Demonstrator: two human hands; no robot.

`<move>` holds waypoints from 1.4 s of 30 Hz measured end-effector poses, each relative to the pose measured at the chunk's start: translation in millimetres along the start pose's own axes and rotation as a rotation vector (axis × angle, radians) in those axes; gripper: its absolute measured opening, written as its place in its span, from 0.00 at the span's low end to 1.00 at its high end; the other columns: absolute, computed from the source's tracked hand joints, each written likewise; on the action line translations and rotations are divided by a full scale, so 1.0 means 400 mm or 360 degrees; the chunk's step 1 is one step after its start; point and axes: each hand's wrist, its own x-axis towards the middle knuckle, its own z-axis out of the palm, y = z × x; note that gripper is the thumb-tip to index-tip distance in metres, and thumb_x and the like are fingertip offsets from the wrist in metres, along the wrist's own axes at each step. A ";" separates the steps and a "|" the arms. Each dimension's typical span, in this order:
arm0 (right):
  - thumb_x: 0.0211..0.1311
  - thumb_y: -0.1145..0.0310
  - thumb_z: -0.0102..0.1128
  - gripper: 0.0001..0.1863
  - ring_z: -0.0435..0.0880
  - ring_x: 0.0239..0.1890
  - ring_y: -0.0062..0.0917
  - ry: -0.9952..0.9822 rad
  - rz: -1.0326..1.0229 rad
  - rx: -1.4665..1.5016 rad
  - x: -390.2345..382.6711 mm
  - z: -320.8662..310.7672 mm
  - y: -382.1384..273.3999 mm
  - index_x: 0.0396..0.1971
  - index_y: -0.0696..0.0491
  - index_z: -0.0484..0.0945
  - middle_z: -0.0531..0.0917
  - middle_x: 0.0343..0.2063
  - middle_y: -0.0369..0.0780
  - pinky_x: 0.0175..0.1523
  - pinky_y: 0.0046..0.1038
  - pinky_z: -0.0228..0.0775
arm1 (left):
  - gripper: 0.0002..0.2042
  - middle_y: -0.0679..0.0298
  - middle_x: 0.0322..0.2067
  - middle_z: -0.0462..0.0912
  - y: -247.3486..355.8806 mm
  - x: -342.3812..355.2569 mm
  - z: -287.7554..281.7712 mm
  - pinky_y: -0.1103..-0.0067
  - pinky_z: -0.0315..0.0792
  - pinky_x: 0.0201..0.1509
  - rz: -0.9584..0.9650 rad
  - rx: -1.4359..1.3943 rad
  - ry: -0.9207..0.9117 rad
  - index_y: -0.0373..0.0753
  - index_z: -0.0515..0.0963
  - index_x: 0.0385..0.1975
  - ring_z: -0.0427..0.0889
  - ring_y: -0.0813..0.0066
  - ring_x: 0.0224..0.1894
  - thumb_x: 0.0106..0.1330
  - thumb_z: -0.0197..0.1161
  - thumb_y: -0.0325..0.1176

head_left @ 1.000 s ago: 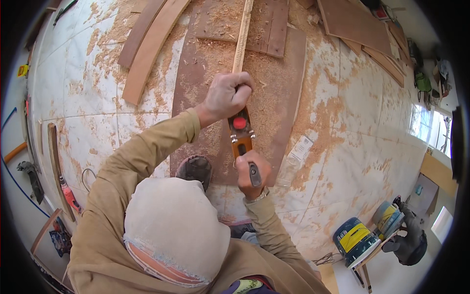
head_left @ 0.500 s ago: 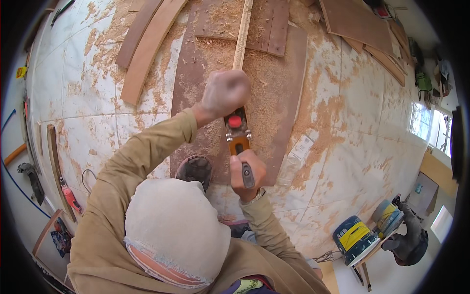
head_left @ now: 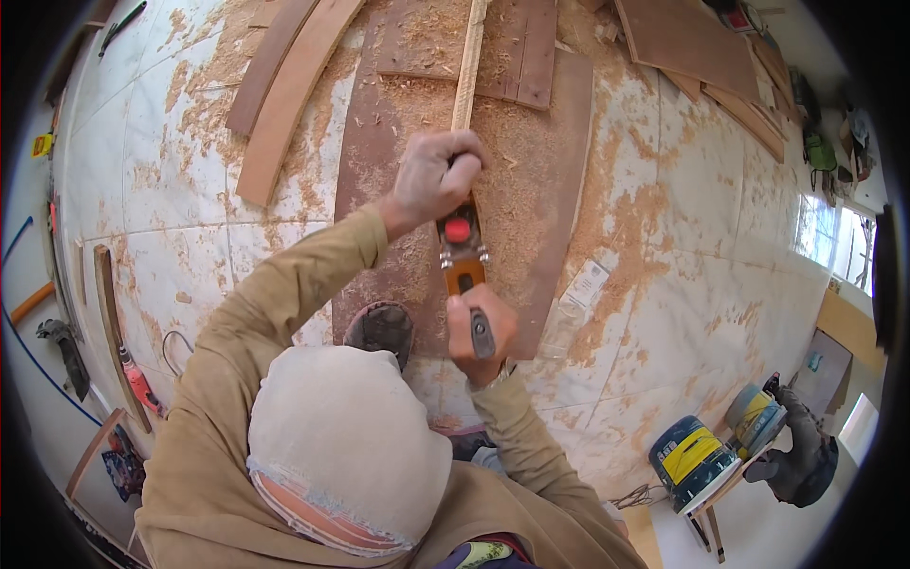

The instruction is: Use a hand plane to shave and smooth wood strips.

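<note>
A hand plane with an orange-brown body, red knob and metal fittings lies along a narrow wooden strip that runs away from me. My right hand is wrapped round its dark grey rear handle. At the far end, the fingers of my left hand are curled closed over the plane's front, hiding whatever grip is there. Strip and plane are over a brown board strewn with wood shavings. My left arm reaches across, its sleeve pushed against the wrist.
Two long planks lie at the far left, and brown panels at the far right. A small clear plastic bag rests by the board's right edge. Paint buckets stand at the lower right. A red-handled tool lies at left.
My left hand has turned slightly at the front of the plane, its curled fingers now showing more sharply. The plane and my right hand have hardly moved.
</note>
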 end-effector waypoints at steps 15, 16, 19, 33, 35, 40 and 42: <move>0.61 0.72 0.64 0.12 0.73 0.15 0.29 0.0018 0.0104 -0.0022 0.165 0.031 0.028 0.19 0.55 0.74 0.71 0.13 0.41 0.24 0.33 0.64 | 0.13 0.60 0.22 0.85 -0.039 0.153 -0.016 0.77 0.76 0.31 -0.0237 0.0150 0.0141 0.37 0.86 0.29 0.81 0.75 0.23 0.63 0.52 0.30; 0.61 0.73 0.64 0.11 0.75 0.15 0.32 -0.0006 0.0053 -0.0123 0.080 0.008 -0.002 0.19 0.55 0.74 0.72 0.13 0.42 0.25 0.34 0.67 | 0.12 0.62 0.22 0.84 -0.021 0.053 -0.002 0.77 0.75 0.31 -0.0096 0.0094 0.0105 0.36 0.85 0.29 0.80 0.77 0.24 0.62 0.52 0.28; 0.61 0.74 0.63 0.11 0.76 0.16 0.33 -0.0025 0.0096 -0.0073 0.058 0.011 -0.040 0.19 0.55 0.74 0.71 0.13 0.42 0.25 0.34 0.69 | 0.12 0.63 0.21 0.84 -0.035 0.025 -0.008 0.77 0.75 0.29 0.0068 0.0110 0.0079 0.36 0.85 0.28 0.79 0.78 0.23 0.62 0.51 0.26; 0.62 0.71 0.63 0.13 0.73 0.15 0.27 0.0027 0.0098 -0.0036 0.270 0.043 0.027 0.19 0.56 0.73 0.72 0.13 0.42 0.24 0.32 0.64 | 0.10 0.62 0.27 0.85 -0.056 0.225 -0.030 0.78 0.75 0.34 -0.0151 0.0093 0.0255 0.39 0.86 0.36 0.82 0.75 0.28 0.67 0.54 0.28; 0.61 0.72 0.64 0.13 0.74 0.15 0.31 -0.0035 0.0013 -0.0060 0.120 0.018 -0.020 0.19 0.55 0.73 0.72 0.14 0.44 0.24 0.33 0.66 | 0.12 0.64 0.27 0.82 -0.021 0.053 -0.013 0.78 0.75 0.35 0.0147 0.0086 0.0154 0.38 0.85 0.37 0.80 0.78 0.30 0.66 0.52 0.23; 0.63 0.70 0.62 0.13 0.73 0.15 0.22 0.0110 -0.0052 0.0045 0.422 0.084 0.025 0.18 0.55 0.74 0.73 0.12 0.39 0.22 0.29 0.63 | 0.10 0.63 0.27 0.85 -0.100 0.366 -0.059 0.79 0.74 0.29 -0.0274 0.0287 0.0108 0.39 0.85 0.36 0.80 0.77 0.27 0.68 0.54 0.29; 0.59 0.65 0.62 0.15 0.72 0.16 0.17 0.0130 -0.0082 0.0131 0.690 0.136 0.087 0.18 0.57 0.76 0.74 0.12 0.37 0.21 0.29 0.59 | 0.12 0.67 0.25 0.83 -0.147 0.638 -0.108 0.79 0.72 0.29 0.0085 0.0254 0.0293 0.42 0.86 0.39 0.77 0.81 0.25 0.68 0.53 0.31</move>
